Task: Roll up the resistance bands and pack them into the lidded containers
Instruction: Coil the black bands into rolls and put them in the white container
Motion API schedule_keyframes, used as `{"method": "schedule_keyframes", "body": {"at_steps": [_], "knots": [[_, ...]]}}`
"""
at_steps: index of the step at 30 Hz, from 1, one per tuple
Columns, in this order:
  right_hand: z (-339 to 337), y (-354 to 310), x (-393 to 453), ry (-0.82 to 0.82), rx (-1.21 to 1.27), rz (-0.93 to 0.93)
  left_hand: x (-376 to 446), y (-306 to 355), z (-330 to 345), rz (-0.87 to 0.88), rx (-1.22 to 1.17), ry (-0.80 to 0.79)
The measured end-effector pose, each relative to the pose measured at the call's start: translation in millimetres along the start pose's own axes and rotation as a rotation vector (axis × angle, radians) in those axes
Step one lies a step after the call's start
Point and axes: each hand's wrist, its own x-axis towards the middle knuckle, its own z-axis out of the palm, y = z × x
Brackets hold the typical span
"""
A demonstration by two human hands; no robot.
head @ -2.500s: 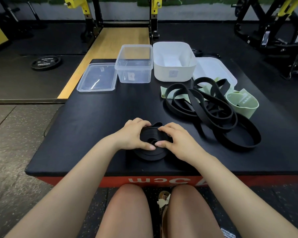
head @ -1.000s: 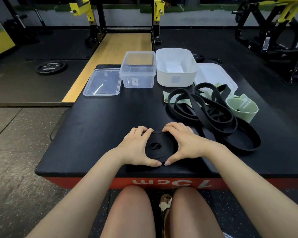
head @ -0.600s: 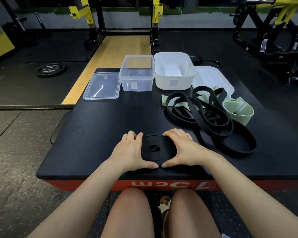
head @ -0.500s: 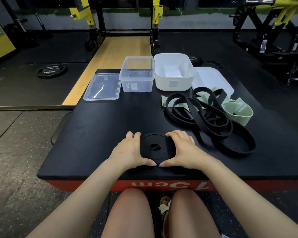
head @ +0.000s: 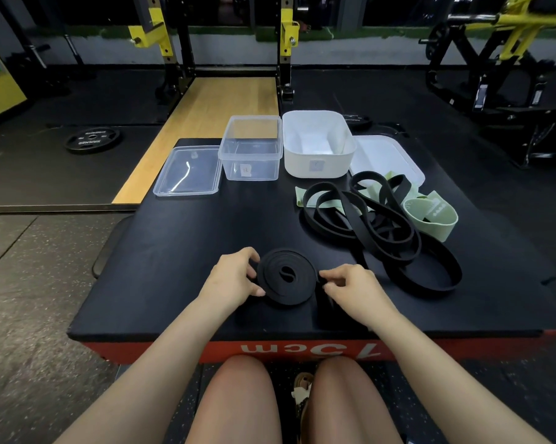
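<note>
Both hands (head: 235, 277) (head: 353, 286) pinch coiled band (head: 286, 277) | near platform front edge (head: 302, 333)

The rolled band (head: 286, 276) lies flat on the box top (head: 180, 251), near the front edge. The left hand (head: 235, 277) holds its left side and the right hand (head: 350, 285) is at its right side, maybe just touching it. Behind the rolled band and to its right lies a pile of loose bands (head: 376, 225). Far behind the rolled band stand two open tubs side by side, the see-through tub (head: 252, 149) left of the other tub (head: 318, 144). A lid (head: 188, 171) lies flat left of the tubs. Another lid (head: 385, 155) lies right of them, partly under the pile.
</note>
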Motion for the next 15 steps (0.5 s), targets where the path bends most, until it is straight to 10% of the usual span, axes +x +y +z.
{"method": "schedule_keyframes", "body": {"at_steps": [15], "knots": [[12,-9,-11,-0.024,0.128,0.110,-26,32,71,0.010,0.199,0.225]]}}
